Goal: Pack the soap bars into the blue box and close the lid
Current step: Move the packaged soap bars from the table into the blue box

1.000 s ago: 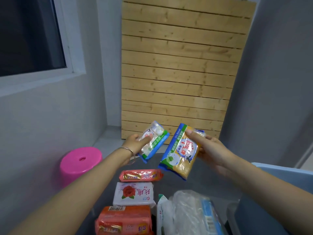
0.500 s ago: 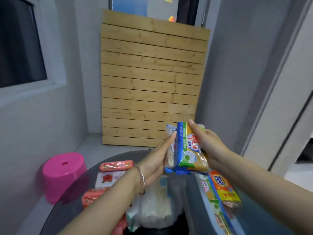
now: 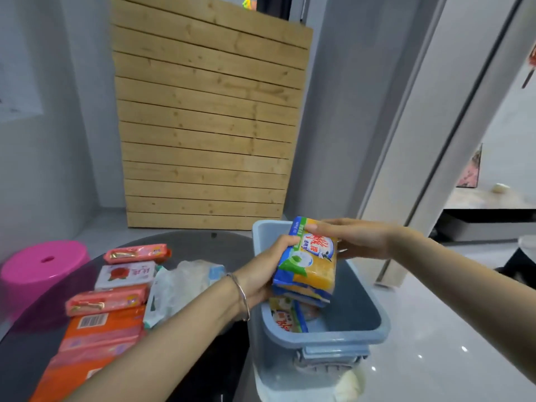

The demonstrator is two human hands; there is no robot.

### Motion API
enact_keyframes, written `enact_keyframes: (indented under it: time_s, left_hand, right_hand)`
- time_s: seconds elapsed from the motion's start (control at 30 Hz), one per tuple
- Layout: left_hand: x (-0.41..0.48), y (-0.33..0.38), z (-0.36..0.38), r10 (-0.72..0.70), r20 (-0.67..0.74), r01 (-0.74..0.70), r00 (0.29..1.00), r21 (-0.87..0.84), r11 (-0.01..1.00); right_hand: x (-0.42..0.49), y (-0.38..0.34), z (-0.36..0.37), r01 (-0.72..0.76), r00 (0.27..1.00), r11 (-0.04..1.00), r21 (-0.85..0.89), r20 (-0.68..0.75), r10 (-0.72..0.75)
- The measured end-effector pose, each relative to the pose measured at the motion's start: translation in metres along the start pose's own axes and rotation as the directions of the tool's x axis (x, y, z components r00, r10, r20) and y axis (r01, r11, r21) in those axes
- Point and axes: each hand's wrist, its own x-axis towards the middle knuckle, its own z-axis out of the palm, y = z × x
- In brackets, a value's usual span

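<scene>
- Both hands are gripping two soap packs (image 3: 310, 262) pressed together: the left hand (image 3: 268, 274) is curling round the near left side, and the right hand (image 3: 353, 239) is pinching the far top edge.
- These packs are hanging tilted over the open blue box (image 3: 374, 309).
- One more pack (image 3: 287, 317) is lying on the box floor beneath them.
- That box is standing just beside the right edge of the dark table (image 3: 188, 242).
- Pink bars (image 3: 137, 253), a white bar (image 3: 126, 274) and orange packs (image 3: 101, 329) are lying on the table, next to a plastic bag (image 3: 179, 285).
- Left of the table, a pink stool (image 3: 43, 262) is standing.
</scene>
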Motion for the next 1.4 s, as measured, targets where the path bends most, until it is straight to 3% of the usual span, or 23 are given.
enact_keyframes:
  time_s: [0.17,0.33,0.47,0.6,0.83,1.1,1.17,1.27,1.4]
  left_hand:
    - [0.011,0.003,0.008,-0.017,-0.005,0.017,1.000,0.138,0.990]
    - [0.020,0.001,0.010,-0.041,-0.038,0.048,0.998,0.225,0.973]
    - [0.021,0.000,0.004,0.204,-0.227,-0.005,0.952,0.657,0.754]
    - [0.030,-0.012,-0.021,0.416,-0.291,-0.032,0.861,0.787,0.616]
    - [0.040,-0.032,-0.036,0.344,-0.286,-0.033,0.894,0.724,0.689]
    - [0.038,-0.031,-0.035,0.313,-0.289,-0.015,0.904,0.712,0.702]
    - [0.038,-0.031,-0.035,0.310,-0.292,-0.014,0.905,0.706,0.708]
    - [0.039,-0.032,-0.036,0.301,-0.295,-0.021,0.907,0.683,0.730]
    - [0.039,-0.033,-0.037,0.300,-0.295,-0.025,0.907,0.674,0.739]
  right_hand:
    - [0.009,0.002,-0.024,-0.030,0.963,0.997,-0.065,0.264,0.047]
    - [0.025,0.018,-0.033,-0.087,0.933,0.992,0.087,0.358,0.051]
    - [0.032,0.023,-0.038,-0.039,0.874,0.999,-0.017,0.484,0.043]
    - [0.039,0.024,-0.040,-0.036,0.872,0.982,-0.184,0.474,0.120]
    - [0.059,0.016,-0.011,-0.008,0.836,0.840,-0.542,0.458,0.303]
    - [0.082,0.039,0.012,-0.095,0.762,0.814,-0.573,0.484,0.429]
    - [0.082,0.038,0.016,-0.062,0.782,0.766,-0.639,0.445,0.435]
    - [0.074,0.035,0.022,0.070,0.867,0.579,-0.812,0.337,0.368]
    - [0.058,0.041,0.024,0.111,0.956,0.533,-0.839,0.236,0.172]
